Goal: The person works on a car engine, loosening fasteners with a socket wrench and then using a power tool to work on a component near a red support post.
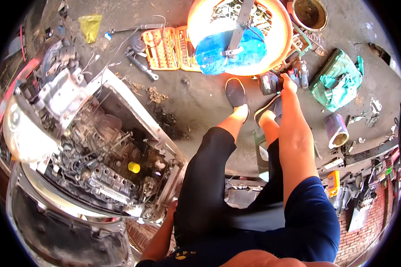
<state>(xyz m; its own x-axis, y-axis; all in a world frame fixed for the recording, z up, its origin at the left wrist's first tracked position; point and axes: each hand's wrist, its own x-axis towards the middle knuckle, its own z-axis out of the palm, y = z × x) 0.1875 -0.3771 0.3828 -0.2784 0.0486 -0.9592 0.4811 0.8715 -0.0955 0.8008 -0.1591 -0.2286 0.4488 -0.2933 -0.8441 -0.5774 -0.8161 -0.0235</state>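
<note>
Nearest, the left hand [171,210] hangs beside the dark-clothed thigh, close to the metal edge of the car's engine bay [142,147]; its fingers are mostly hidden, so I cannot tell how far they are open or whether they touch anything. At near left, the bay shows greasy, ribbed castings, a round, smooth yellow cap [133,167] and a glossy, curved headlight [29,129]. At near right, a yellow plastic bottle [333,183] stands out among metal scraps by rough red brickwork [365,227].

Farther out on the right, a cylindrical tin [329,129] lies on its side on the stained, dull floor [191,100]. The right hand [289,85] reaches down past the right shoe to a dark, blocky power tool [268,83] on the floor, just beside the near rim of a wide, round orange tub [286,35]. Its fingers are bent at the tool; how firmly they close on it, I cannot tell. Right of it lies a green case [324,86] with crumpled, thin green plastic [343,86] on top.

Inside the tub, a rounded blue panel [209,53] lies under a flat metal bar [237,38], with small metal parts [263,20] heaped beyond. To the tub's left, an open orange socket case [162,62] holds rows of sockets, beside a slim steel ratchet [141,66].
</note>
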